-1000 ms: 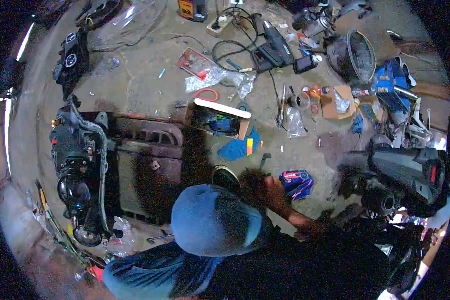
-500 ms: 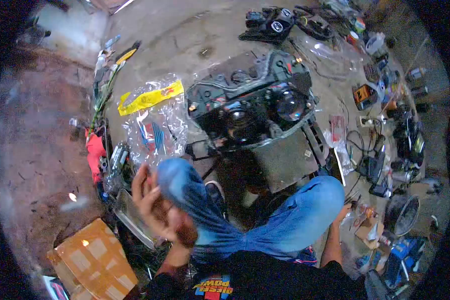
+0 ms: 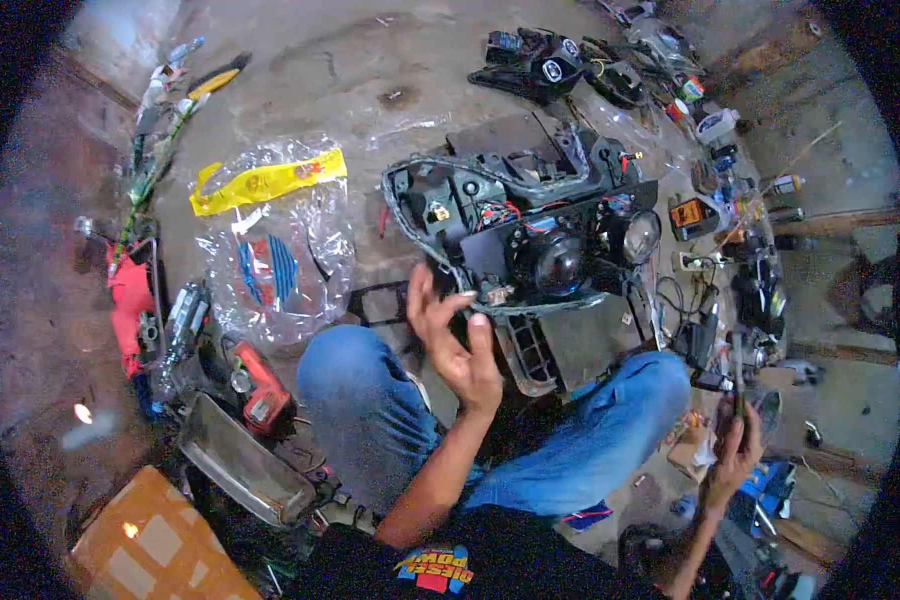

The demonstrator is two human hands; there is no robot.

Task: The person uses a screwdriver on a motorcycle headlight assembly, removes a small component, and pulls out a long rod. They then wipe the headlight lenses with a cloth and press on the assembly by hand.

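Observation:
A black headlight housing (image 3: 440, 190) with two round projector lenses (image 3: 555, 262) and loose wires lies in front of me, propped on dark supports. My left hand (image 3: 460, 355) is at its lower left rim, fingers spread and thumb raised, with nothing in the palm. Beyond my right knee, my right hand (image 3: 738, 455) is closed around a slim screwdriver (image 3: 738, 385), its shaft pointing away from me. The screwdriver is clear of the housing.
Left of the housing lies a clear plastic bag (image 3: 280, 260) with a yellow strip. Near my left knee are a red power tool (image 3: 260, 390) and a metal tray (image 3: 240, 460), with a cardboard box (image 3: 160, 540) behind. Cables and bottles line the right side.
My left hand has moved from beside my left knee to the housing's rim. My right hand has come up from the floor, now with the screwdriver. The housing sits at a different angle.

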